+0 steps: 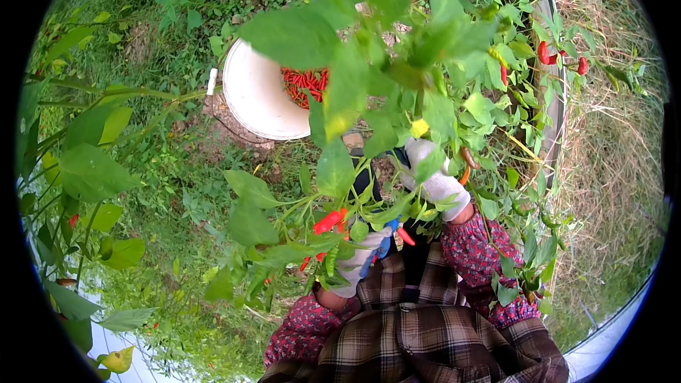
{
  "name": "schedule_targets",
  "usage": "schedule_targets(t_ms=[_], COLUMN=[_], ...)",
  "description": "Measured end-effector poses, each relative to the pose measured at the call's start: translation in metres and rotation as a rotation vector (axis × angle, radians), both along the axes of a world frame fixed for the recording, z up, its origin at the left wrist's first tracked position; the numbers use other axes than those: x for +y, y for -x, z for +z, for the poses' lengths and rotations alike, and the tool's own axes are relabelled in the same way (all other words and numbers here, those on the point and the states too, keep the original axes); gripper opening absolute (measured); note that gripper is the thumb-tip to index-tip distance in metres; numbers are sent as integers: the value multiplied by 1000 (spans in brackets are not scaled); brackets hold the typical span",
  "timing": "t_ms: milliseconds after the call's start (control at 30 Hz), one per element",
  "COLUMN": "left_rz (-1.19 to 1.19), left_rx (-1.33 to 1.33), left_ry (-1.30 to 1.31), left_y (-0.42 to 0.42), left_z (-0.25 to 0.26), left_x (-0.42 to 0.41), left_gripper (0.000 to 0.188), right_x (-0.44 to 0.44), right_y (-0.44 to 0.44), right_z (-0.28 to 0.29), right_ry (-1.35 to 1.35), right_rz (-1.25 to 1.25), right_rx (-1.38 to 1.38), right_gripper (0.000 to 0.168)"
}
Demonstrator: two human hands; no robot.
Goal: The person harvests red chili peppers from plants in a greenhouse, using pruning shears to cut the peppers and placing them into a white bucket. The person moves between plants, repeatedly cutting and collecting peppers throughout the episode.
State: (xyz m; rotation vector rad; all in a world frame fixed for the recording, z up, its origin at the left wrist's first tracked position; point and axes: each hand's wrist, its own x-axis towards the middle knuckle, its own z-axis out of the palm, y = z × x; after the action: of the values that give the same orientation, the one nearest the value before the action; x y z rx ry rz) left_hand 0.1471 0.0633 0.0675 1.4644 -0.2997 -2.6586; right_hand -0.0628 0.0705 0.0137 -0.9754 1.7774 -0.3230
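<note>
A tall chili pepper plant [334,170] fills the middle of the view, its leaves partly covering both gloved hands. My left hand [362,263], in a white knit glove with a blue palm, is low among the stems, close to red chili peppers [327,222] and a green chili pepper [331,260]. A red chili [405,235] shows just beyond its fingers. My right hand [433,170], gloved alike, reaches into the foliage beside a brownish-orange chili [465,176]. Leaves hide the fingers of both hands, so their grip is unclear. Floral sleeve covers reach both wrists.
A white bucket [255,96] partly filled with red chilies [305,85] stands on the ground, leaves overhanging it. Other pepper branches [96,170] spread at the left. At the right, a pale curved edging [550,80] borders dry grass [601,170], with more red chilies [544,53] hanging near it.
</note>
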Motion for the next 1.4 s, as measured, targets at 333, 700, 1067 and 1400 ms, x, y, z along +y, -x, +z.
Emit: schedule_targets(t_ms=[333, 700, 1067, 1400], left_rz=[-145, -363, -180, 209], left_rx=[-289, -461, -222, -394], left_ry=[84, 1034, 99, 418], left_y=[31, 52, -31, -108], left_z=[20, 49, 89, 22], left_x=[-6, -10, 14, -122], left_gripper=[37, 30, 39, 34], right_x=[5, 24, 12, 39], right_y=[-2, -17, -2, -12], right_z=[15, -29, -8, -52], right_ry=[399, 368, 287, 502], right_rz=[-123, -74, -141, -131], right_rx=[206, 326, 83, 243], right_gripper=[51, 32, 26, 24])
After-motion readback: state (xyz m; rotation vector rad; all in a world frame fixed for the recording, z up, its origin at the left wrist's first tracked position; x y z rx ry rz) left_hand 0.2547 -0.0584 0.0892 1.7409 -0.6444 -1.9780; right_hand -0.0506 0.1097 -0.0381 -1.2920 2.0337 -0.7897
